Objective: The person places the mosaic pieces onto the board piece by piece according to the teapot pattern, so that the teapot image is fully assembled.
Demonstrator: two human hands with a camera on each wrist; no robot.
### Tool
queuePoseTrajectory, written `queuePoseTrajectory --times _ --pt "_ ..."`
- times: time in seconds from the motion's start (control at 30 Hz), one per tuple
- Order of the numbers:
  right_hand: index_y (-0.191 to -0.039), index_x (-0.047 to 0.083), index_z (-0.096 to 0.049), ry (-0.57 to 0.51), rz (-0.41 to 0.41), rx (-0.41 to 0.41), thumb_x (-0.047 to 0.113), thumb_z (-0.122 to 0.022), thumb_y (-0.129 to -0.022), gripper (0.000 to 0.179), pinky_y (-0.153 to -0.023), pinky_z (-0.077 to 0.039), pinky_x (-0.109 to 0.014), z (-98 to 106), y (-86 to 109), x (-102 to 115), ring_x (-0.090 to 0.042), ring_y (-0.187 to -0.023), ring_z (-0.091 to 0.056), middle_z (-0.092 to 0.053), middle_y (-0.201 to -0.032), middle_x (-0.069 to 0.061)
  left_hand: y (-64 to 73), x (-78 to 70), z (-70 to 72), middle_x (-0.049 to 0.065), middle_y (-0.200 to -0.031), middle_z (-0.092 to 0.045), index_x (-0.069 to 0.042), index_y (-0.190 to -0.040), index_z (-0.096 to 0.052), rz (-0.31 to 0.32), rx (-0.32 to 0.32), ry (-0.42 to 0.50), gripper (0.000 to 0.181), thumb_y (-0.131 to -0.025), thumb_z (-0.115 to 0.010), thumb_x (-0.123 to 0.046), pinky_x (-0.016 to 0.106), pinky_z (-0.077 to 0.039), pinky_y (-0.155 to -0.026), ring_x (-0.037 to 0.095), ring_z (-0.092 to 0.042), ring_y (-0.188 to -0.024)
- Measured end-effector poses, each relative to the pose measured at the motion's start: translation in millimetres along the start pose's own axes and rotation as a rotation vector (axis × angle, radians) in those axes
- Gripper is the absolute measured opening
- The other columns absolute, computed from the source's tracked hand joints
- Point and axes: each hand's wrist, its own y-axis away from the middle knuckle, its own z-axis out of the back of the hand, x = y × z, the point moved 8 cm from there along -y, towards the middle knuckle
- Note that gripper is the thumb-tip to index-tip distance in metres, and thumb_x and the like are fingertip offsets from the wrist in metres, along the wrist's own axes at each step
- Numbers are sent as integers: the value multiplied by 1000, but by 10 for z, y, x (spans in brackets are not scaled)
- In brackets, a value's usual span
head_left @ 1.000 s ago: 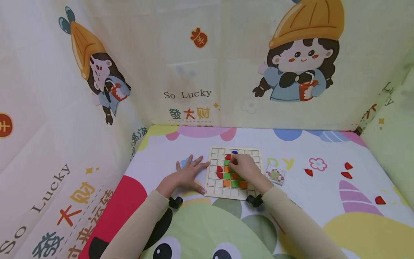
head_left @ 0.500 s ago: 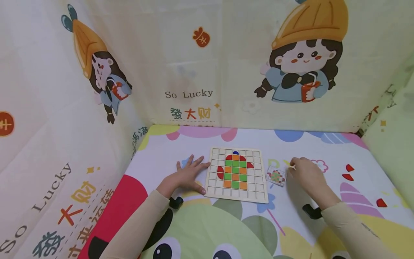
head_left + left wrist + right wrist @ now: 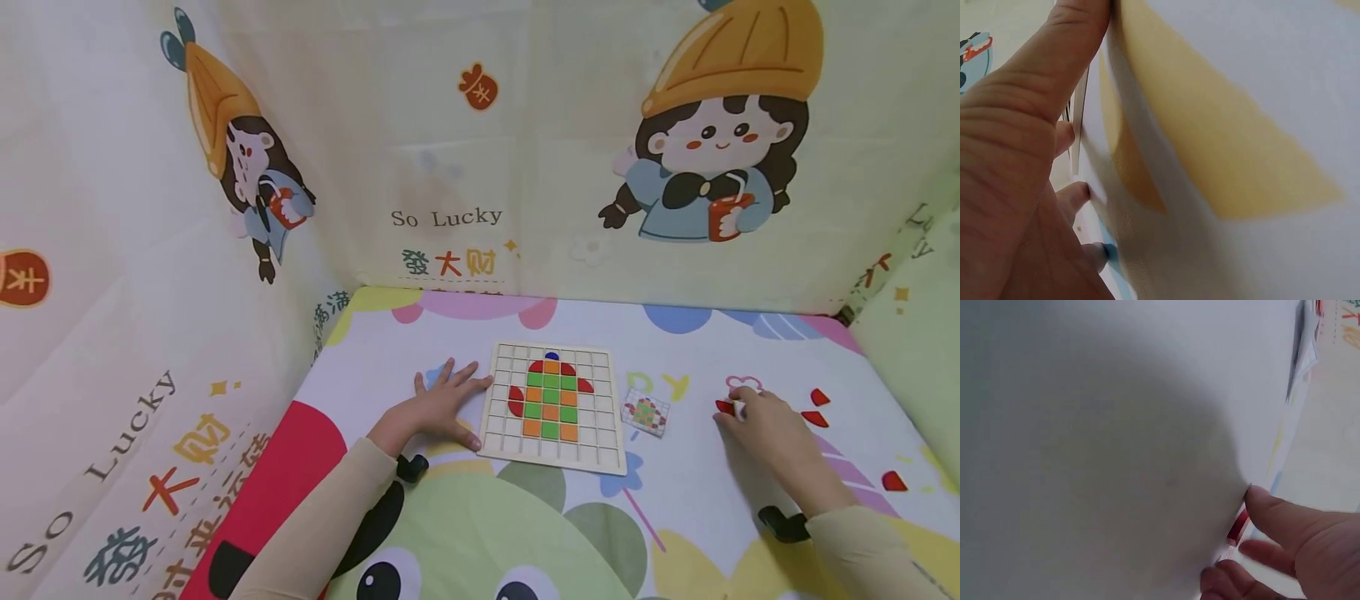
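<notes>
A square wooden grid board lies on the table, bearing green, orange, red and blue pieces in a pattern. My left hand rests beside it with fingers spread, thumb and a fingertip at its left edge; the left wrist view shows the thumb close up. To the right of the board, my right hand reaches down over a red piece with rounded and straight edges. In the right wrist view, this red piece lies between thumb and fingers, which stand apart around it.
A small pattern card lies just right of the board. More loose red pieces lie farther right: one at the back, another near it, and one closer to the front. Printed cloth walls surround the table.
My right hand has left the board, passing rightward over the card to a loose red piece. A red piece now shows at the pattern's right side. The left hand has stayed in place.
</notes>
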Motion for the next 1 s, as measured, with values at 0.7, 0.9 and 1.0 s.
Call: queuePoseTrajectory --times 0.7,0.9,1.0 --pt "-126 -1 -67 -334 179 14 16 -74 -96 35 -65 -50 -21 -20 -124 532 -21 -86 -63 -72 -102 -14 23 -10 8 -3 -176 -1 -41 -165 -22 3 7 -5 115 -71 -83 -69 86 0 -110 41 11 -160" --pt "-118 5 -70 -493 178 88 21 -73 -98 26 -74 -53 -20 -85 -187 918 -19 -92 -66 -75 -108 -11 15 -7 -1 -3 -176 -1 -41 -165 -21 -6 10 -11 116 -72 -83 -69 86 1 -110 40 12 -160" --pt "-119 7 -72 -537 199 123 22 -70 -100 24 -78 -54 -21 -118 -244 1140 -22 -96 -69 -76 -110 -10 6 -1 -6 -4 -176 -1 -42 -165 -20 -7 9 -17 115 -72 -82 -70 86 0 -110 40 11 -160"
